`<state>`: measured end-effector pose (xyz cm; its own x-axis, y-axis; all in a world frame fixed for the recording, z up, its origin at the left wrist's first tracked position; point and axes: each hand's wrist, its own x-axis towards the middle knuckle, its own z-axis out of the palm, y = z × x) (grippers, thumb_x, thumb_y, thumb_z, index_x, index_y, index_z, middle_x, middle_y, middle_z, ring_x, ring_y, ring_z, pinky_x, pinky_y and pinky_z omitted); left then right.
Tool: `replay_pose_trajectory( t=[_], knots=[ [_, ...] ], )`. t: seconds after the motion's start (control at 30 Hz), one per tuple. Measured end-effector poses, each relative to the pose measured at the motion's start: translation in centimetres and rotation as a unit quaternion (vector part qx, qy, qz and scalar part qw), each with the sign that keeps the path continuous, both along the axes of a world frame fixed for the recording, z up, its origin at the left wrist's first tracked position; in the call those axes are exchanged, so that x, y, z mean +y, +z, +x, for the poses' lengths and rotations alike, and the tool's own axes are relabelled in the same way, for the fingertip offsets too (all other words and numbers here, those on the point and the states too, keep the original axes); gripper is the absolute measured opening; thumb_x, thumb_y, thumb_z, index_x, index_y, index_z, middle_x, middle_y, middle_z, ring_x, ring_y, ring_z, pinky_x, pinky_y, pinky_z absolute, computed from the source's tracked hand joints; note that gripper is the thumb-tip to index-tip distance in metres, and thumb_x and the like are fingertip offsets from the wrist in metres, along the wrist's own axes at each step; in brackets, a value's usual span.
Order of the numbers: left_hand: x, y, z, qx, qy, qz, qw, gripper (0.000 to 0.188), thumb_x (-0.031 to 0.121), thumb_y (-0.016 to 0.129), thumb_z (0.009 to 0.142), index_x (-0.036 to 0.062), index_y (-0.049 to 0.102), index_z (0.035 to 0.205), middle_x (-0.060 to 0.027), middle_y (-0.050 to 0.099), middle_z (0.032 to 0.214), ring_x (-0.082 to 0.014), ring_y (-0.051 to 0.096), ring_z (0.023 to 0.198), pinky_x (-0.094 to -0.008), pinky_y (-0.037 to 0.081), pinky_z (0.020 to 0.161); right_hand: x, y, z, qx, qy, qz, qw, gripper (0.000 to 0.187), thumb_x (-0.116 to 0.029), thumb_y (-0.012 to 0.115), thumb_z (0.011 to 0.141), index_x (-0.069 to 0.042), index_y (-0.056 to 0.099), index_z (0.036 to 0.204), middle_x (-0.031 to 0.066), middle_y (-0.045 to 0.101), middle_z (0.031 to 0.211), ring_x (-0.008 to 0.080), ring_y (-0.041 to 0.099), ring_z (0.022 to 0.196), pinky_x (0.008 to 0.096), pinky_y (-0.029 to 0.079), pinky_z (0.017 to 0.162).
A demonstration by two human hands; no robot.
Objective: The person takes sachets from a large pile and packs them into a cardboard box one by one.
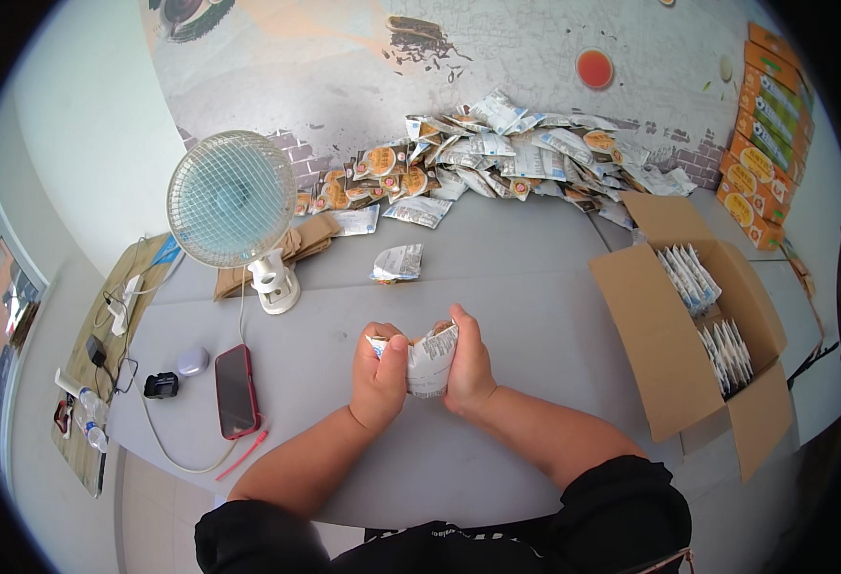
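Observation:
Between both hands, over the near middle of the grey table, I hold a white printed packet. My left hand is closed on its left side, thumb on top. At the other side my right hand wraps its edge with the thumb pointing up. The packet bulges and bends between the palms; its underside is hidden. Just beyond my hands a second packet lies alone on the table. Farther back, a large heap of similar white and brown packets rests against the wall.
An open cardboard box at the right holds upright rows of packets. A white clip fan stands at the left, near folded brown cardboard. A red-cased phone, cable and small cases lie nearer. Orange cartons are stacked far right.

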<state>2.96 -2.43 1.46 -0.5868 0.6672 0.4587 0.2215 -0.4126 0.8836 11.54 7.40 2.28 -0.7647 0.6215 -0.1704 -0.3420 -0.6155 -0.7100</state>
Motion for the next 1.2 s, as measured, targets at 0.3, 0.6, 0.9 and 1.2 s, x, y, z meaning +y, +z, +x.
replay_pose_trajectory(
  t=[0.3, 0.6, 0.9, 1.2],
  knots=[
    [0.4, 0.6, -0.4, -0.118, 0.011, -0.029, 0.993, 0.027, 0.030, 0.055, 0.101, 0.0107, 0.045, 0.084, 0.0033, 0.050, 0.070, -0.0030, 0.042, 0.055, -0.0222, 0.037, 0.044, 0.0, -1.0, -0.2, -0.043, 0.031, 0.116, 0.992, 0.047, -0.053, 0.053, 0.094, -0.006, 0.057, 0.099, 0.0024, 0.060, 0.092, 0.0113, 0.055, 0.086, 0.0291, 0.046, 0.077],
    [0.8, 1.0, 0.2, -0.143, 0.006, -0.026, 0.989, 0.027, 0.033, 0.054, 0.101, 0.0112, 0.044, 0.088, 0.0027, 0.050, 0.071, -0.0032, 0.042, 0.055, -0.0225, 0.037, 0.043, 0.9, -0.4, 0.0, -0.059, 0.035, 0.167, 0.984, 0.036, -0.037, 0.061, 0.094, -0.003, 0.055, 0.105, 0.0047, 0.061, 0.096, 0.0121, 0.058, 0.084, 0.0300, 0.050, 0.073],
    [1.5, 0.6, -3.0, -0.068, -0.088, -0.179, 0.977, 0.050, 0.030, 0.076, 0.085, 0.0022, 0.051, 0.118, -0.0053, 0.061, 0.103, -0.0116, 0.056, 0.090, -0.0292, 0.048, 0.079, 2.8, 0.2, 0.0, -0.109, -0.050, 0.171, 0.978, 0.044, -0.040, 0.064, 0.092, -0.002, 0.054, 0.111, 0.0075, 0.060, 0.103, 0.0143, 0.058, 0.093, 0.0302, 0.049, 0.081],
    [0.7, 1.8, -5.0, -0.185, -0.140, -0.165, 0.959, 0.042, 0.023, 0.074, 0.087, 0.0047, 0.056, 0.120, -0.0038, 0.065, 0.109, -0.0145, 0.062, 0.098, -0.0307, 0.049, 0.088, 5.5, 0.5, 0.5, -0.066, 0.202, 0.240, 0.947, 0.054, -0.025, 0.072, 0.087, 0.000, 0.046, 0.128, 0.0094, 0.060, 0.118, 0.0172, 0.060, 0.105, 0.0315, 0.050, 0.087]
  ],
)
